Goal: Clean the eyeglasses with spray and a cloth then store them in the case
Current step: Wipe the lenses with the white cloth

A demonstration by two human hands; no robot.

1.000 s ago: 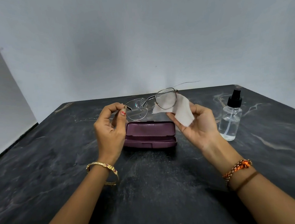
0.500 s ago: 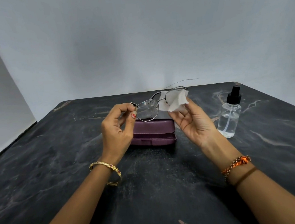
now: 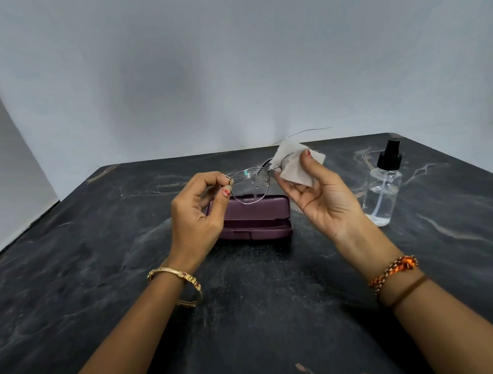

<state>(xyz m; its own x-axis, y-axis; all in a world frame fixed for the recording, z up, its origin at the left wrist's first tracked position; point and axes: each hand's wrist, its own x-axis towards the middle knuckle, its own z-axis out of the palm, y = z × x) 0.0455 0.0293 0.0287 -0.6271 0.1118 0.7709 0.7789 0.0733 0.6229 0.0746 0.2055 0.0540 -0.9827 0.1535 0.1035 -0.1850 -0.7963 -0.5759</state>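
Note:
Thin metal-framed eyeglasses (image 3: 249,186) hang in the air above the purple case (image 3: 256,220). My left hand (image 3: 197,214) pinches the frame's left end between thumb and forefinger. The left lens shows spray droplets. A white cloth (image 3: 295,162) is wrapped over the right lens, and my right hand (image 3: 319,193) pinches it there with thumb in front and fingers behind. One temple arm sticks out to the right behind the cloth. The case lies open on the dark table.
A clear spray bottle (image 3: 382,189) with a black pump top stands upright to the right of my right hand. The dark marbled table (image 3: 99,287) meets pale walls at the back and left.
My right hand has folded the cloth over the right lens and now pinches it, where earlier the cloth lay loose on the fingers. Both hands and the glasses shifted slightly right.

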